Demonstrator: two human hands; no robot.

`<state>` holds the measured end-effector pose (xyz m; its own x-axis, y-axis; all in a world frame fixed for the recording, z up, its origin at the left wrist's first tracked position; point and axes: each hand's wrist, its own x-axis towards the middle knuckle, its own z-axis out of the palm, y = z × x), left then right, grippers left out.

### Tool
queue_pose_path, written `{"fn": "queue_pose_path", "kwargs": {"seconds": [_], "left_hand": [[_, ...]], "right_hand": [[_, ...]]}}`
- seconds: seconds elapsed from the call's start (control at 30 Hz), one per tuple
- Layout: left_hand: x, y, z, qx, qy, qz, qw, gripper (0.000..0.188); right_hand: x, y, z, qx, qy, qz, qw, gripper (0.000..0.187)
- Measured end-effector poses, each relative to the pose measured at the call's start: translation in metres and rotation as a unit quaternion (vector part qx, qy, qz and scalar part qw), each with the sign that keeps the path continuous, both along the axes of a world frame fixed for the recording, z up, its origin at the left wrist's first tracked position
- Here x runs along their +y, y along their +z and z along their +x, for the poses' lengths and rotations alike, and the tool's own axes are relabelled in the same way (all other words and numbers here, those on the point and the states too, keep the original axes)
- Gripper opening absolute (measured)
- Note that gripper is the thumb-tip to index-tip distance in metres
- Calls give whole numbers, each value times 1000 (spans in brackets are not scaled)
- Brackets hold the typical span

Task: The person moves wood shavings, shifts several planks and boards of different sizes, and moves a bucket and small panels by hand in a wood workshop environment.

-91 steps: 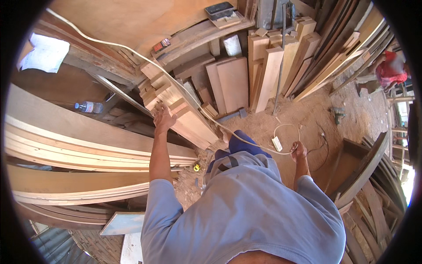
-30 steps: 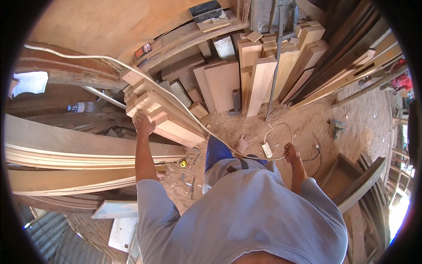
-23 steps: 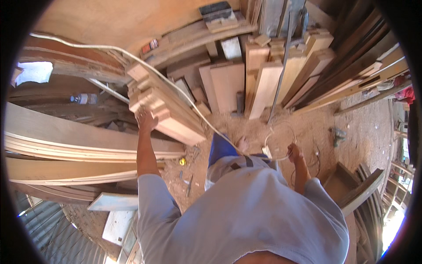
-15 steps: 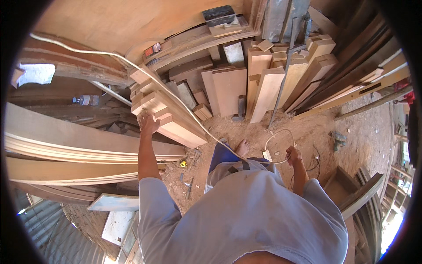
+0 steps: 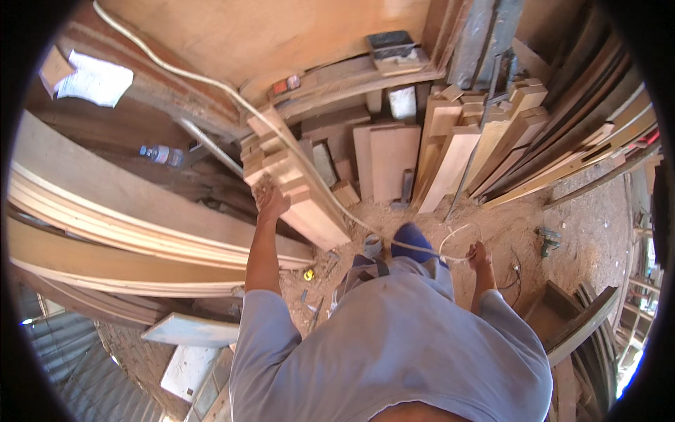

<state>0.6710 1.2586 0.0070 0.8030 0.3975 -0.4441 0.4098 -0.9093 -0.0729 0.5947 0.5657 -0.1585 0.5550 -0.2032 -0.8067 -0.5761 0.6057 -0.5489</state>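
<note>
My left hand presses against the upper end of a leaning stack of wooden boards, its fingers stretched over the wood. A long pale cable comes from the upper left, passes over that stack and sags in front of my legs. Its loop ends at my right hand, which is closed around the cable at my right side. My right hand is held over the dusty floor, away from the boards.
More boards lean along the far wall. Long curved panels lie at left, with a plastic bottle behind them. A yellow tape measure and a green power tool are on the floor. A wooden drawer sits at right.
The view has turned, so surroundings sit further right. My left hand stays on the boards and my right still holds the cable. One leg has stepped forward.
</note>
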Motion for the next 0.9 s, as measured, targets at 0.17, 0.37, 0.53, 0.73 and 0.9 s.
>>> {"fn": "queue_pose_path", "kwargs": {"seconds": [0.17, 0.37, 0.53, 0.73, 0.9], "left_hand": [[5, -3, -8, 1, -22, 19, 1000, 85], [7, -1, -13, -15, -12, 10, 1000, 84], [4, 7, -12, -9, -13, 23, 1000, 82], [10, 1, -17, -35, -4, 1, 999, 80], [9, -3, -14, -53, 16, -10, 998, 79]], "right_hand": [[46, -2, 8, 41, 17, 24, 999, 18], [95, 12, 52, 36, 106, -42, 993, 19], [106, -5, 70, 23, 156, -94, 983, 21], [116, 0, 76, 87, 183, -115, 972, 21], [116, -9, 88, 75, 200, -96, 972, 21]]}}
